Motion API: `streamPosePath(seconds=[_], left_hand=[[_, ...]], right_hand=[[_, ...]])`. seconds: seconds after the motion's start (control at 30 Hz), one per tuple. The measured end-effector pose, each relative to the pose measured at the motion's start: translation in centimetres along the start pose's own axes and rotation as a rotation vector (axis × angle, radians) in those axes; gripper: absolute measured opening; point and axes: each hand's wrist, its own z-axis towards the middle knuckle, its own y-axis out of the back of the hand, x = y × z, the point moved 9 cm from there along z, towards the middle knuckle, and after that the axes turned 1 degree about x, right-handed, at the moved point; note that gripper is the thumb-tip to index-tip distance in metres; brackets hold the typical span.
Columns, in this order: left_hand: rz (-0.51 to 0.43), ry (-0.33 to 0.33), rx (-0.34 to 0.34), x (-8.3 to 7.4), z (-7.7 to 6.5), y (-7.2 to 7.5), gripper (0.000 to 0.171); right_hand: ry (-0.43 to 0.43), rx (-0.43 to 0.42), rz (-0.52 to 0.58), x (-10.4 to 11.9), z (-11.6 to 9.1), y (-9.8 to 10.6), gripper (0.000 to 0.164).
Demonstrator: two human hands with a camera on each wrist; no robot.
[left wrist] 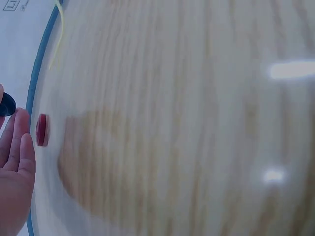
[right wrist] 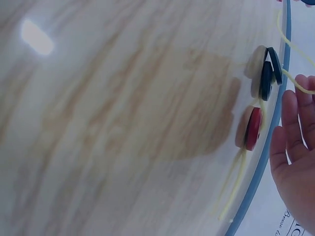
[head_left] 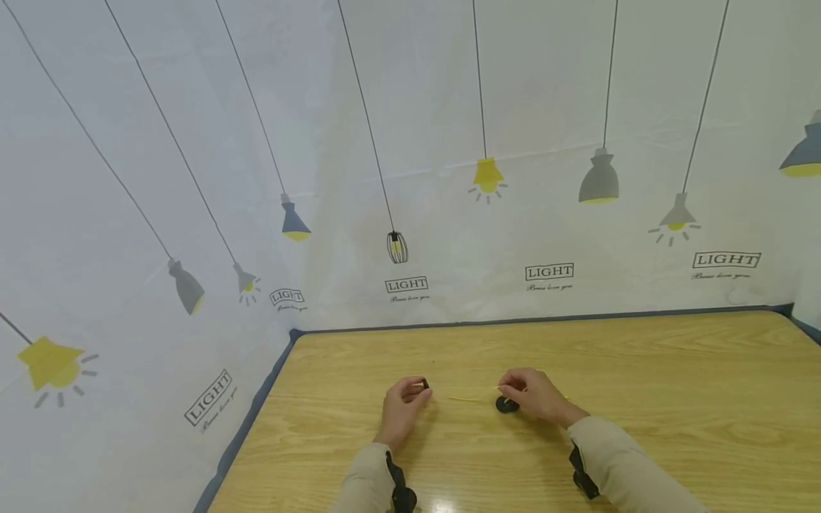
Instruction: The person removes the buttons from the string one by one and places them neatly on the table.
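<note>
My left hand pinches a small black disc at its fingertips. In the left wrist view that black disc is partly cut off by the frame edge. My right hand pinches a thin yellow string; in the right wrist view the string runs from dark discs up to the fingers. Two dark discs lie against each other beside the right hand, also seen as a black shape under it. Below them is a red disc with yellow strands trailing from it.
A wood-grain table with a blue edge lies under both hands. White sheeting printed with hanging lamps stands behind and to the left. Another view of a red disc shows near the left hand.
</note>
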Motion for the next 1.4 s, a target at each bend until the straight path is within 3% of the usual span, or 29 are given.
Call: streamPosePath(seconds=[0.13, 0.27, 0.5, 0.97, 1.4], left_hand=[[0.044, 0.017, -0.050, 1.7, 0.5, 1.1, 0.034], [0.103, 0.007, -0.115, 2.2, 0.5, 2.2, 0.032], [0.144, 0.045, -0.187, 3.1, 0.6, 3.5, 0.029], [0.258, 0.093, -0.165, 3.9, 0.6, 3.8, 0.028], [0.287, 0.131, -0.153, 3.9, 0.6, 3.5, 0.030]], right_hand=[[0.014, -0.007, -0.003, 0.1, -0.1, 0.1, 0.010], [0.014, -0.010, 0.001, 0.0, -0.1, 0.1, 0.010], [0.032, -0.009, -0.006, 0.2, -0.1, -0.2, 0.011], [0.017, -0.004, -0.011, 0.2, -0.2, -0.2, 0.010], [-0.017, -0.002, -0.009, -0.3, -0.1, -0.1, 0.012]])
